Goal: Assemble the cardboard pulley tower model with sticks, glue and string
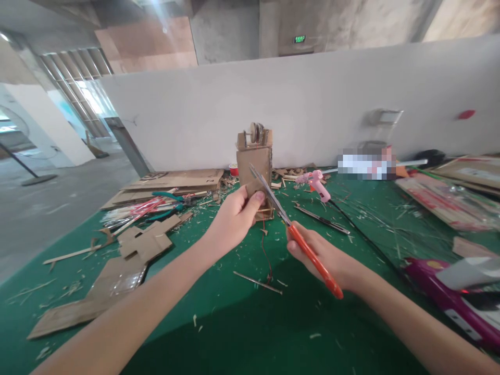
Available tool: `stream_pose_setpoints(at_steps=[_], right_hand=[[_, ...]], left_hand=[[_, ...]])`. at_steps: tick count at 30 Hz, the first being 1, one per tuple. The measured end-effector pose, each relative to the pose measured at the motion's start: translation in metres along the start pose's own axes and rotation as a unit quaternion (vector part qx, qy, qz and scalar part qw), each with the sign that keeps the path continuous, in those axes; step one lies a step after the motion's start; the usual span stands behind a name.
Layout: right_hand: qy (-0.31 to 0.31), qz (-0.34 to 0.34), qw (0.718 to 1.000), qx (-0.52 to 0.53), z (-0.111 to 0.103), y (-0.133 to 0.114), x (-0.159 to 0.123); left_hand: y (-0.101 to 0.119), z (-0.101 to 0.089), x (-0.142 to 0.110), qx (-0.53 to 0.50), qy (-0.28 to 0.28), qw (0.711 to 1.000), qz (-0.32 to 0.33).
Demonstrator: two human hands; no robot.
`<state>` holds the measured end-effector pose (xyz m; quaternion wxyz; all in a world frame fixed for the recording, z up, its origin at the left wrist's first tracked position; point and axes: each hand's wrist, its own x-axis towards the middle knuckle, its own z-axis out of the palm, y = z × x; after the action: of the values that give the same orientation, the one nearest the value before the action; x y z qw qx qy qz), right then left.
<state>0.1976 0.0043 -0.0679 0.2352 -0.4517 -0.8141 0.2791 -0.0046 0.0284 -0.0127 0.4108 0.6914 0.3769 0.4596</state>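
Observation:
My left hand [239,211] pinches a small piece of cardboard [254,187] between thumb and fingers. In my right hand [312,250] is a pair of scissors [308,252] with orange handles, its blades pointing up and left. The blades lie against the right side of the cardboard piece; whether they bite into it, I cannot tell. Just behind both hands stands a tall cardboard box model [253,156] with round discs on an axle at its top. A thin red wire [266,252] trails from its base.
On the green table [219,333] lie cardboard scraps [146,242], green-handled pliers [167,195] and bundled sticks at left. A pink glue gun [319,185] with a black cord, a utility knife [322,219] and a purple device [441,297] are at right. A white wall [273,99] rises behind.

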Motion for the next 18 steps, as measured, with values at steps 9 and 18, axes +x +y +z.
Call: stream_pose_setpoints(at_steps=[9, 18], right_hand=[[0.022, 0.029, 0.999, -0.012, 0.007, 0.001, 0.003], [-0.013, 0.001, 0.999, 0.043, -0.002, -0.008, -0.004]], left_hand=[[-0.012, 0.014, -0.001, -0.135, 0.046, 0.99, 0.012], [-0.011, 0.005, 0.001, -0.061, 0.011, 0.998, 0.026]])
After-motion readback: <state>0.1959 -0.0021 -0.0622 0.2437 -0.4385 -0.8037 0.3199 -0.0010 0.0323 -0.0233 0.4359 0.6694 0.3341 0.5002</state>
